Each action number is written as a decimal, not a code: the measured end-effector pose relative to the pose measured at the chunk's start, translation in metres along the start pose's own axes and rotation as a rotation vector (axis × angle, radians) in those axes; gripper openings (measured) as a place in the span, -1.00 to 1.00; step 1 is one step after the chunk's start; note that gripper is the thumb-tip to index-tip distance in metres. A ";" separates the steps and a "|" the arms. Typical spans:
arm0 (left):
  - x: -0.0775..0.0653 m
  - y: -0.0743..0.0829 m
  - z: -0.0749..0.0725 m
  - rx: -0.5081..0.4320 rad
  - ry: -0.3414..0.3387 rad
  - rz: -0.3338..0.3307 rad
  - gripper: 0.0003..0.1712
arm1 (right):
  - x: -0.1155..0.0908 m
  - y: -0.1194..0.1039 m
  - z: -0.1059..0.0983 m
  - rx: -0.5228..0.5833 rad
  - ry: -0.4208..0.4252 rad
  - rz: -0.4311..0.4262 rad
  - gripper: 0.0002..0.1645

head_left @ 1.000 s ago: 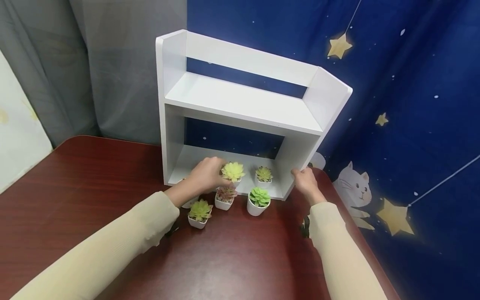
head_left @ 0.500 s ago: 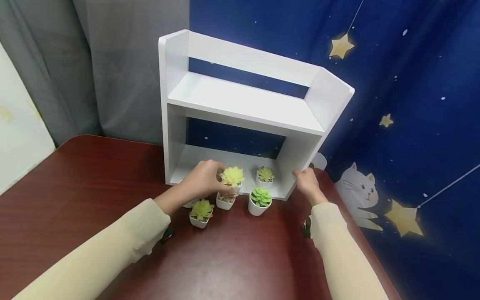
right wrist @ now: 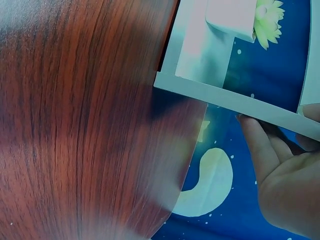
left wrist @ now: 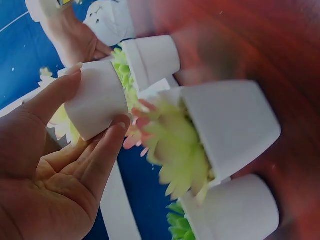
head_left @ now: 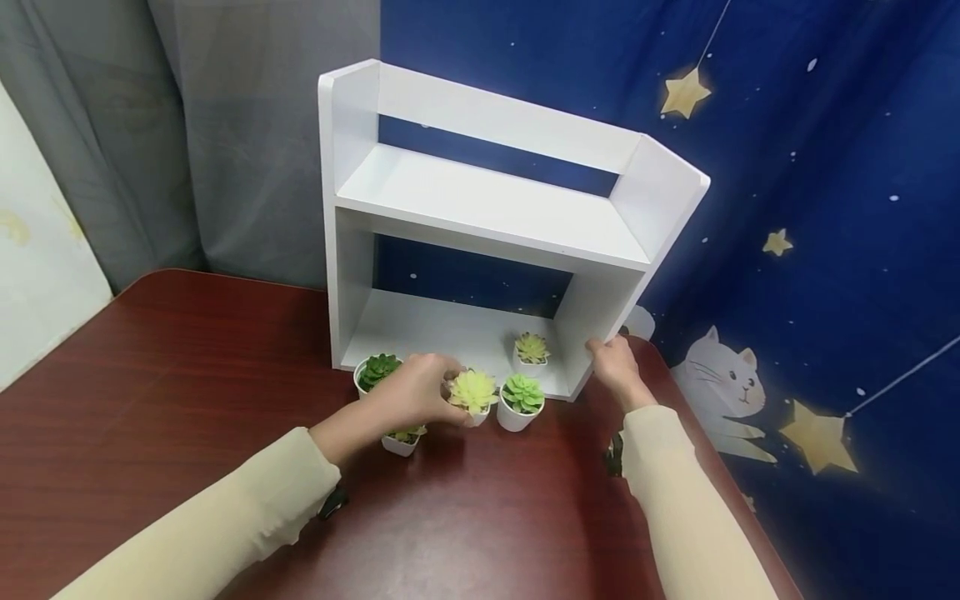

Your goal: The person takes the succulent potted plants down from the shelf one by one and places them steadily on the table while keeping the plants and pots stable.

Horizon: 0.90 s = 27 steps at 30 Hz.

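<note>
My left hand (head_left: 420, 390) holds a white pot with a pale yellow succulent (head_left: 472, 390), thumb on one side and fingers on the other in the left wrist view. It hangs in front of the white shelf (head_left: 487, 208), beside a bright green succulent (head_left: 521, 393). My right hand (head_left: 617, 367) grips the shelf's right side panel (right wrist: 225, 100) between thumb and fingers. Behind the left hand stand a dark green succulent (head_left: 377, 370) and a partly covered yellow-green one (head_left: 401, 444). A reddish succulent (left wrist: 140, 130) shows only in the left wrist view.
One more yellow-green succulent (head_left: 532, 350) stands inside the lower compartment at the right. The dark red table (head_left: 187, 400) carries everything. Behind the shelf hang a grey curtain (head_left: 262, 150) and a blue starry one (head_left: 787, 125).
My left hand has drawn the pale yellow succulent down from the lower compartment toward me. The dark green plant has come into sight and the reddish one is now covered. The right hand stays put.
</note>
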<state>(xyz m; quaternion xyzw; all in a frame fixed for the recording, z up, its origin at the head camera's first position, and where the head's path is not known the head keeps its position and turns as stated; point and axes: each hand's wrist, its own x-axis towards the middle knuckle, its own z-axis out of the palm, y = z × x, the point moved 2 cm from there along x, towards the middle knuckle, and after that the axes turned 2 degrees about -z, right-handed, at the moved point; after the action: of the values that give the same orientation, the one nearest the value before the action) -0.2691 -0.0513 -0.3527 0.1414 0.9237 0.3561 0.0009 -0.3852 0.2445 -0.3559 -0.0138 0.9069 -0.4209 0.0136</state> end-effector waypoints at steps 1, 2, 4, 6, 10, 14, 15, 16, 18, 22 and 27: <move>-0.001 0.000 0.002 0.004 0.001 0.018 -0.21 | 0.000 0.000 0.000 0.000 0.001 0.000 -0.34; -0.001 -0.001 0.004 0.009 0.002 0.034 -0.21 | 0.000 0.000 0.001 0.001 0.001 0.000 -0.34; -0.002 -0.002 0.008 0.013 0.001 0.066 -0.21 | -0.001 0.000 0.001 -0.001 0.004 0.000 -0.34; -0.003 -0.002 0.011 0.023 0.001 0.095 -0.26 | -0.001 -0.001 0.002 -0.003 0.008 0.002 -0.34; -0.005 -0.002 0.017 0.043 -0.007 0.106 -0.38 | -0.001 0.000 0.003 -0.007 0.012 0.006 -0.34; -0.005 0.000 0.023 0.070 -0.006 0.082 -0.38 | -0.001 0.001 0.004 -0.002 0.013 0.009 -0.34; -0.004 0.000 0.025 0.077 -0.005 0.075 -0.36 | -0.001 0.001 0.004 -0.001 0.013 0.009 -0.34; -0.004 0.000 0.026 0.083 -0.006 0.067 -0.34 | -0.002 0.001 0.004 0.002 0.013 0.011 -0.34; -0.003 -0.001 0.030 0.097 -0.012 0.056 -0.35 | -0.002 0.001 0.004 -0.002 0.014 0.013 -0.34; -0.001 -0.002 0.036 0.126 -0.040 0.052 -0.42 | -0.002 0.001 0.004 -0.006 0.016 0.015 -0.35; 0.001 -0.004 0.043 0.172 -0.049 0.067 -0.50 | -0.001 0.001 0.003 -0.006 0.024 0.014 -0.35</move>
<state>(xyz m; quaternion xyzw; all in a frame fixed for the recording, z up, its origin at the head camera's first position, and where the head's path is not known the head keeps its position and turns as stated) -0.2669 -0.0253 -0.3872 0.1803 0.9453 0.2720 -0.0005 -0.3837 0.2424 -0.3586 -0.0026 0.9084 -0.4181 0.0057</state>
